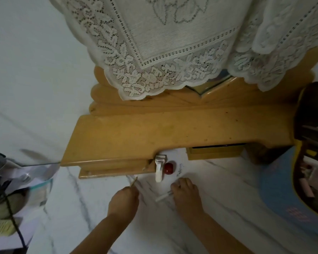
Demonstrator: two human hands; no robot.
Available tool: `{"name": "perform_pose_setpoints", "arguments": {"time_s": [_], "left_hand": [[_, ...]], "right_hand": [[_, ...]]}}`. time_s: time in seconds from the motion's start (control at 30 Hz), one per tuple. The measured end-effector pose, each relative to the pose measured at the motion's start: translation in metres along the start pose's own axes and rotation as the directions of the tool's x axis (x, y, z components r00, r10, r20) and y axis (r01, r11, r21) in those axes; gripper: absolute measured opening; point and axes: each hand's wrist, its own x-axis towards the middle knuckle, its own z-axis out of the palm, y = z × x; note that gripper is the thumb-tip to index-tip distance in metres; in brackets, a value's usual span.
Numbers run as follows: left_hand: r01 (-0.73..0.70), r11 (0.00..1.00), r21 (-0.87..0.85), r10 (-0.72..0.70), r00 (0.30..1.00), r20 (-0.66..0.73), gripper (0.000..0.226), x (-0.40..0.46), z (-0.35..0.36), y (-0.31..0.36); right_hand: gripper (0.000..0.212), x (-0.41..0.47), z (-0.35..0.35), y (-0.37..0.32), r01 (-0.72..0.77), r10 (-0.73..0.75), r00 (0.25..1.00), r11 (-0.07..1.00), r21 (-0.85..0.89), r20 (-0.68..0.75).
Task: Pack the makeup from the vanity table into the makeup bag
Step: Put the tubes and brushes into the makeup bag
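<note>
Head view: white veined marble floor (200,226) under lace-draped wooden vanity (154,132)

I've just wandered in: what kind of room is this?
Probably a bedroom or dressing corner at home: a low wooden vanity table with a lace cloth draped over its mirror, a marble-look tiled floor, and an open makeup bag beside it.

A white tube (159,167) stands on the marble floor against the wooden vanity's edge, a small red jar (169,168) just beside it. A thin white pencil (163,196) lies nearby. The blue makeup bag (279,187) sits open at the right, with items inside.
</note>
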Motion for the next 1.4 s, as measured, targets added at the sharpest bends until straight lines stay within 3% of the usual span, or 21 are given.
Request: {"name": "perform_pose_setpoints", "arguments": {"time_s": [0.17, 0.27, 0.33, 0.43, 0.53, 0.67, 0.73, 0.8, 0.97, 1.07, 1.23, 1.4], "left_hand": [[-0.121, 0.991, -0.062, 0.12, 0.993, -0.023, 0.029, 0.025, 0.001, 0.027], [-0.268, 0.964, 0.003, 0.266, 0.956, -0.123, 0.039, 0.044, 0.002, 0.05], [-0.365, 0.923, 0.12, 0.381, 0.909, -0.167, 0.043, 0.059, 0.01, 0.064], [-0.406, 0.842, 0.356, 0.479, 0.866, -0.147, 0.029, 0.075, 0.018, 0.081], [-0.432, 0.791, 0.432, 0.52, 0.848, -0.104, 0.029, 0.082, 0.02, 0.091], [-0.473, 0.865, 0.17, 0.491, 0.867, -0.085, 0.039, 0.074, 0.009, 0.115], [-0.48, 0.876, -0.049, 0.478, 0.876, -0.061, 0.035, 0.058, -0.002, 0.136], [-0.486, 0.839, -0.246, 0.486, 0.872, -0.064, 0.03, 0.041, -0.008, 0.16], [-0.592, 0.632, -0.501, 0.637, 0.765, -0.1, 0.029, 0.003, -0.025, 0.229], [-0.603, 0.546, -0.582, 0.702, 0.708, -0.075, 0.028, -0.02, -0.027, 0.269], [-0.657, 0.448, -0.606, 0.778, 0.62, -0.097, 0.037, -0.047, -0.016, 0.339], [-0.619, 0.484, -0.619, 0.766, 0.641, -0.042, 0.033, -0.064, 0.004, 0.41]], "right_hand": [[0.05, -0.003, -0.014, 0.006, -0.1, 0.099, 0.995, 0.995, 0.026, 0.032], [0.018, -0.009, -0.034, 0.016, -0.207, 0.191, 0.973, 0.971, 0.117, 0.133], [0.02, -0.017, -0.037, 0.025, -0.26, 0.236, 0.963, 0.939, 0.225, 0.127], [0.023, -0.031, -0.047, 0.037, -0.325, 0.313, 0.946, 0.886, 0.331, 0.091], [0.018, -0.045, -0.058, 0.05, -0.343, 0.351, 0.935, 0.855, 0.388, 0.054], [0.011, -0.062, -0.068, 0.068, -0.373, 0.424, 0.906, 0.794, 0.48, 0.003], [0.008, -0.071, -0.076, 0.077, -0.391, 0.478, 0.878, 0.731, 0.56, -0.012], [0.013, -0.081, -0.086, 0.088, -0.398, 0.538, 0.842, 0.672, 0.625, -0.043], [0.022, -0.114, -0.119, 0.126, -0.383, 0.664, 0.741, 0.54, 0.75, -0.099], [0.024, -0.139, -0.139, 0.158, -0.358, 0.753, 0.641, 0.465, 0.809, -0.149], [0.024, -0.182, -0.176, 0.223, -0.358, 0.831, 0.505, 0.447, 0.82, -0.232], [0.019, -0.212, -0.214, 0.283, -0.419, 0.832, 0.456, 0.515, 0.748, -0.317]]}}
